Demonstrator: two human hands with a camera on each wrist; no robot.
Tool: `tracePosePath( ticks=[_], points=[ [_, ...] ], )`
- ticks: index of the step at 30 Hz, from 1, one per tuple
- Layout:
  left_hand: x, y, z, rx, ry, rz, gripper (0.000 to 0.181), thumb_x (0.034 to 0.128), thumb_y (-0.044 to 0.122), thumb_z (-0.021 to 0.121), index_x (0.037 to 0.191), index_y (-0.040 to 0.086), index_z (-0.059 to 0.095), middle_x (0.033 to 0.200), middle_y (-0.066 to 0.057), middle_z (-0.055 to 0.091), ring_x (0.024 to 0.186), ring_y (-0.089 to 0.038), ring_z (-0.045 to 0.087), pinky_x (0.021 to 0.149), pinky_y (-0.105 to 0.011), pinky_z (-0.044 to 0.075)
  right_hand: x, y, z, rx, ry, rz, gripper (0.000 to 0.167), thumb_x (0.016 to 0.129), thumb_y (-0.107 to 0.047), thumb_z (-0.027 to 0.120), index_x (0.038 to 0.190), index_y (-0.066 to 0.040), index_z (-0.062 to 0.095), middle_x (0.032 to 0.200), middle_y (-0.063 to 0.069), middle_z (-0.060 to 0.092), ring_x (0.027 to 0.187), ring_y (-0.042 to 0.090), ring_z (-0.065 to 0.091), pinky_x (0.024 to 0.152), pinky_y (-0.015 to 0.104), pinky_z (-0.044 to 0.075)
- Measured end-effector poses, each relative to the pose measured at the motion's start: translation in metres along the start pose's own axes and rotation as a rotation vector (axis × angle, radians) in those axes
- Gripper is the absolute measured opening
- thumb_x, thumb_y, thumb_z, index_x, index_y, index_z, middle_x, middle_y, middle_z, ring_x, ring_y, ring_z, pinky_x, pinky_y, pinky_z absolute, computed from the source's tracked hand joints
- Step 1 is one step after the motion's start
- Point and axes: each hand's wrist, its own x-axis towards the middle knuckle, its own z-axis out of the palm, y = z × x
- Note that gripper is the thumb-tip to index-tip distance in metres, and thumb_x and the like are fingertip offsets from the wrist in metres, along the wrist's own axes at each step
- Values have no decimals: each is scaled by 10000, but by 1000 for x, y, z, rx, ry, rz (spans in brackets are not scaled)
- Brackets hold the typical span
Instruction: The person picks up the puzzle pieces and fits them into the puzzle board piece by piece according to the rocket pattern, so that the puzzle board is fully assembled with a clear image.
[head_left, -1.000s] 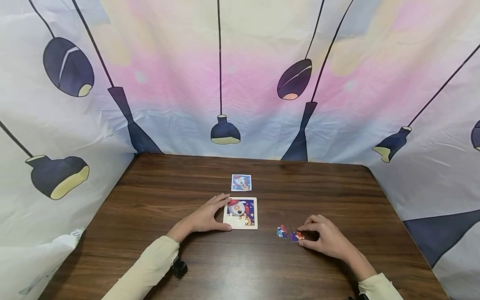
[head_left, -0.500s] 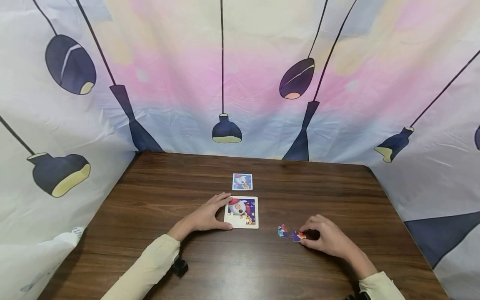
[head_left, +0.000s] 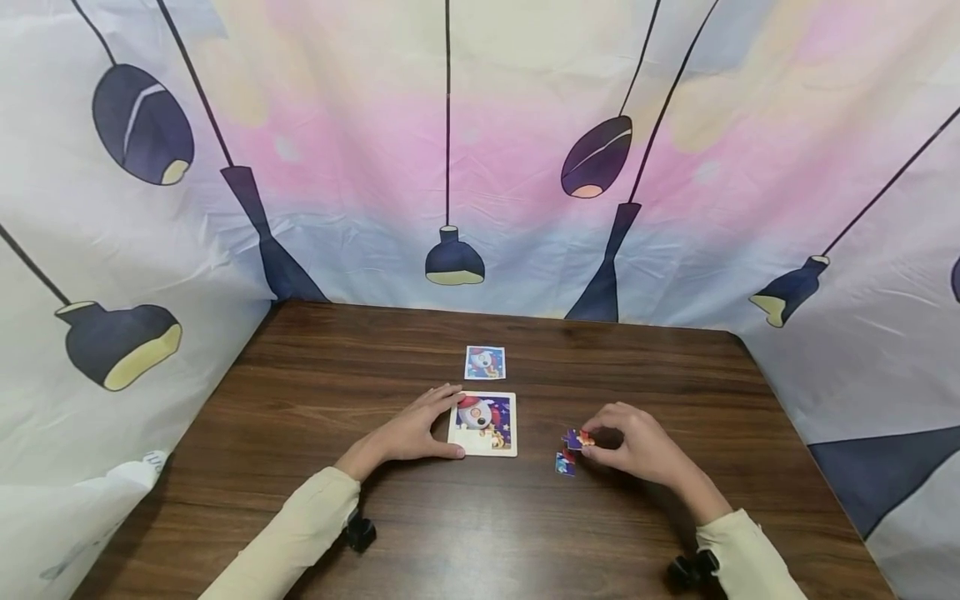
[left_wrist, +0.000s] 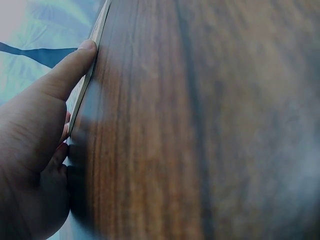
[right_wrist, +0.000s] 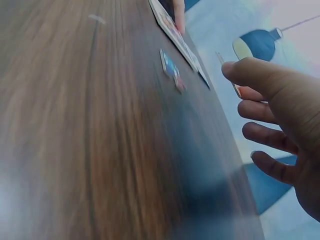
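Observation:
A square puzzle board (head_left: pixel 468 442) lies mid-table, its dog picture partly filled and its lower-left part bare. My left hand (head_left: pixel 411 433) holds the board at its left side, the thumb at the near corner and the fingertips at the far one. In the left wrist view the thumb presses on the board's edge (left_wrist: pixel 82 92). Right of the board, my right hand (head_left: pixel 633 442) pinches a purple and orange puzzle piece (head_left: pixel 576 440) between thumb and fingers, raised off the table. Another puzzle piece (head_left: pixel 565 465), blue and red, lies on the wood just below it.
A small picture card (head_left: pixel 485 363) with the same dog lies beyond the board. The brown wooden table (head_left: pixel 337 358) meets a hanging cloth (head_left: pixel 360 250) printed with lamps at its back and sides.
My right hand has lifted the purple and orange puzzle piece and carried it left and away from me, over the other piece. The left hand has stayed at the board.

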Motion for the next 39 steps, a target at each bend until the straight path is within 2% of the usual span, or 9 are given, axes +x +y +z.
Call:
tracePosePath(
  ticks=[7,12,18,27,32,39],
  points=[
    [-1,0,0,5,-2,-7,1022,808,628,791,1608,168,353,1689,-33,242,1571,-338,121,1214,-610,203,25,-16,14,6,-32,-20,236,844,-373,847,1023,-230,788,954,-170,668,891,21,585,776,312,555],
    [0,1,0,4,-4,-2,1019,812,623,790,1606,155,356,1689,-39,242,1570,-344,123,1213,-614,202,40,-27,26,2,-66,-8,234,857,-392,832,1030,-241,791,956,-163,673,890,26,589,784,306,550],
    [0,2,-1,1,-6,2,1010,815,613,793,1603,151,363,1688,-43,246,1571,-341,121,1212,-618,198,55,-38,37,29,-82,-35,218,870,-381,817,1035,-240,793,957,-151,679,883,45,591,781,302,534],
    [1,3,-2,-5,-9,4,996,824,598,793,1604,157,360,1689,-46,241,1572,-342,115,1211,-625,192,71,-50,52,33,-77,-95,220,870,-389,816,1017,-227,794,941,-137,667,870,28,584,769,284,537],
    [0,3,-2,-5,-3,2,997,822,608,789,1602,153,366,1686,-41,250,1571,-342,120,1210,-626,195,79,-57,57,7,-95,-109,251,873,-405,811,1034,-213,797,933,-102,675,855,62,585,746,284,522],
    [0,2,0,-4,-2,0,995,817,604,796,1598,152,375,1682,-36,261,1568,-339,136,1204,-630,206,86,-65,66,-20,-96,-134,234,878,-413,805,1021,-227,798,980,-117,702,909,75,612,801,316,540]
  ],
)
